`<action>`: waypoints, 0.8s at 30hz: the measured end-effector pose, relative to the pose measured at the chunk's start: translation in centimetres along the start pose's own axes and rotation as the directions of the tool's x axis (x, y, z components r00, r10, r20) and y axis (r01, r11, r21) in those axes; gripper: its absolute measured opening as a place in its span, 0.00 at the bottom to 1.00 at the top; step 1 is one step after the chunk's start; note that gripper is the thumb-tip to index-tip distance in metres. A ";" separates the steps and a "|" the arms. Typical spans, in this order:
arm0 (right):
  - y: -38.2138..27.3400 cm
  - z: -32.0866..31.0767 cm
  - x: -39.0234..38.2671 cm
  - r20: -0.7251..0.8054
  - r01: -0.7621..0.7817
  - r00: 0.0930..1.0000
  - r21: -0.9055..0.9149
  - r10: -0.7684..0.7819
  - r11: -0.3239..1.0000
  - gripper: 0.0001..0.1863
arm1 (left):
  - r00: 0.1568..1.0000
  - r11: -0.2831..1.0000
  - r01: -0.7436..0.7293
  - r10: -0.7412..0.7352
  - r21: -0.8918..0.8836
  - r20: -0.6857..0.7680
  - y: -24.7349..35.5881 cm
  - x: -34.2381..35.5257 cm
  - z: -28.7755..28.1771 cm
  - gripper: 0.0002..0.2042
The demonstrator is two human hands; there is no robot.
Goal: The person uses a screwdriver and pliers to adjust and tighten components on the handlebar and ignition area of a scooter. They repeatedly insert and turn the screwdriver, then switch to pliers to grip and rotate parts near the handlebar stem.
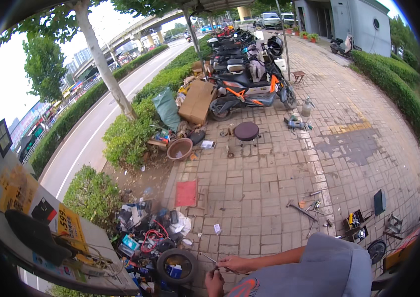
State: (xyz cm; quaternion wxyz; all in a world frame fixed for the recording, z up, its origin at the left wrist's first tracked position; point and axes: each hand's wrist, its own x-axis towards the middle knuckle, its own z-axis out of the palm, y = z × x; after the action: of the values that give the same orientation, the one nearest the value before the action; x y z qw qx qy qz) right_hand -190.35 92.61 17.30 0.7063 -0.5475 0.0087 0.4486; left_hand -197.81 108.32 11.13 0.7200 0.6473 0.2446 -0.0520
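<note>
Both hands meet low over the brick pavement (269,178): the right hand (234,264) pinches a thin metal rod (210,258), the left hand (214,283) clenched just below it. Beside them lies a small tyre (177,265). Likely mid-adjustment; next needs steady grip. Farther off stand a round stool (246,131) and parked scooters (247,89).

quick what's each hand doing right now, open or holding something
left hand: closed, but what it grips cannot be told.
right hand: closed on a thin metal rod.
</note>
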 end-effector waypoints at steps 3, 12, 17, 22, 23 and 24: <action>-1.7 -5.9 3.6 -0.074 0.151 0.988 0.373 -0.133 0.916 0.17 | 0.981 0.993 0.013 -0.036 0.118 0.188 8.0 3.9 8.9 0.12; -13.8 -28.6 7.3 -0.421 0.094 0.546 -0.828 -0.724 0.552 0.10 | 0.909 0.993 -0.007 -0.043 0.119 0.414 7.3 28.0 27.1 0.16; -21.5 -40.7 6.9 -0.560 -0.056 0.423 -0.801 -0.712 0.597 0.08 | 0.709 0.959 0.221 -0.284 0.179 0.646 15.8 37.9 45.0 0.14; -29.3 -52.8 3.2 -0.771 -0.026 0.028 -0.637 -0.636 0.771 0.10 | 0.635 0.930 0.319 -0.353 0.183 0.687 23.2 47.1 61.1 0.14; -29.7 -55.7 1.9 -0.777 -0.075 -0.098 -0.617 -0.622 0.783 0.11 | 0.662 0.937 0.316 -0.328 0.145 0.674 25.5 48.3 64.5 0.14; -29.2 -58.9 0.7 -0.852 -0.010 -0.121 -0.511 -0.509 0.859 0.13 | 0.645 0.943 0.263 -0.330 0.205 0.689 26.0 50.9 67.3 0.14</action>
State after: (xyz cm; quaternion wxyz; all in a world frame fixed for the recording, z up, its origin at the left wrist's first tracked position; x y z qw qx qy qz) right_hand -142.92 47.10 15.68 0.4340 -0.8020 0.3286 -0.2459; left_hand -123.93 60.27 16.14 0.7107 0.5573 0.0455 -0.4268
